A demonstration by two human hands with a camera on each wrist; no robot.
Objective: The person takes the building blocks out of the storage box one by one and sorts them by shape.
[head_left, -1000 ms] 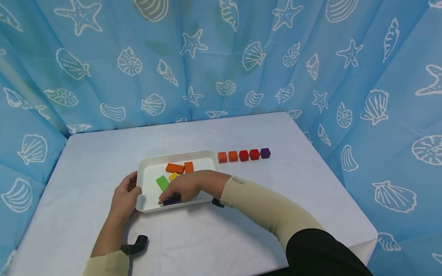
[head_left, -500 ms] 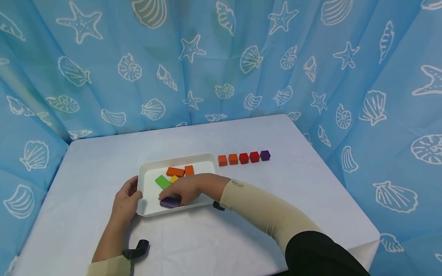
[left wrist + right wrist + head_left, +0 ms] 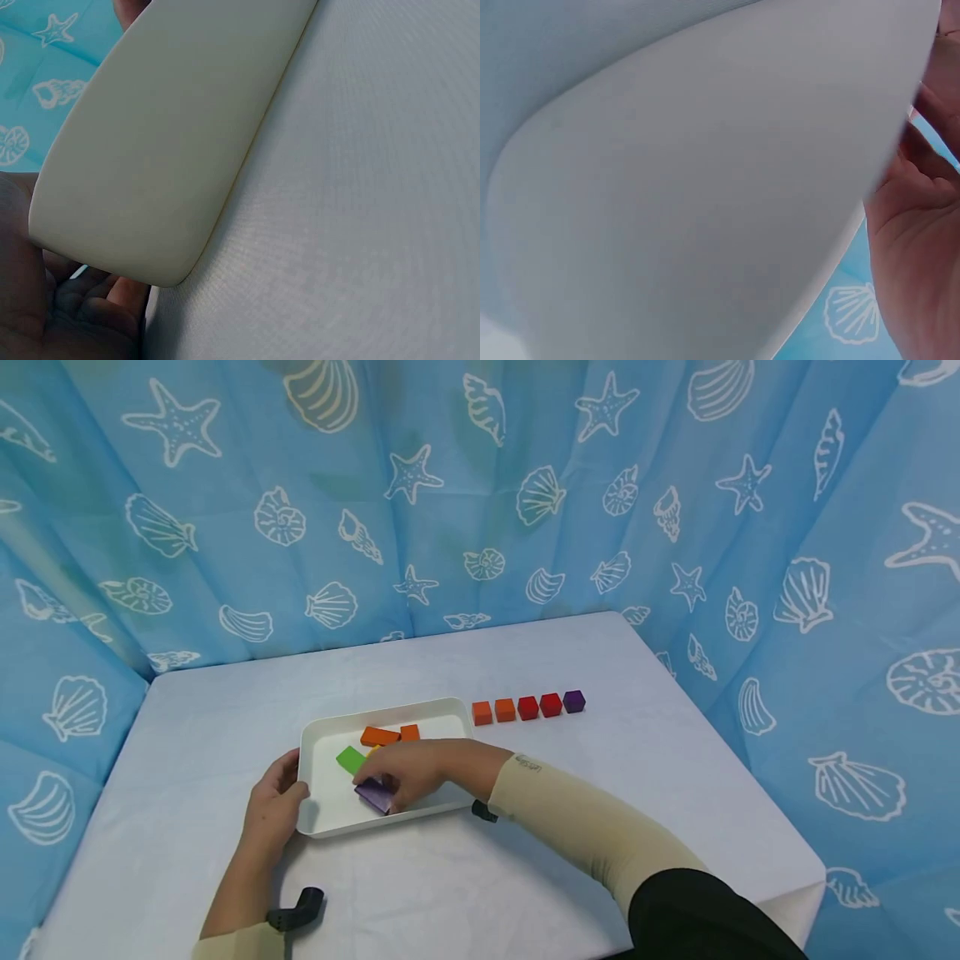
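Blue curtains (image 3: pixel 480 485) printed with white shells and starfish close in a white table (image 3: pixel 525 877) on three sides. A white tray (image 3: pixel 313 822) lies near the table's middle; both wrist views are almost filled by its pale outer wall, so they show little else. The left hand (image 3: pixel 272 806) grips the tray's left rim, fingers curled over the edge. The right hand (image 3: pixel 408 770) reaches into the tray and pinches a purple block (image 3: pixel 374 795), lifted and tilted; the fingers cover its right part. Behind the hand lie a green block (image 3: pixel 349 759), an orange bar (image 3: pixel 378 736) and an orange cube (image 3: pixel 409 732), with a yellow piece mostly hidden. A row of five cubes (image 3: pixel 527 707), two orange, two red, one purple, stands right of the tray.
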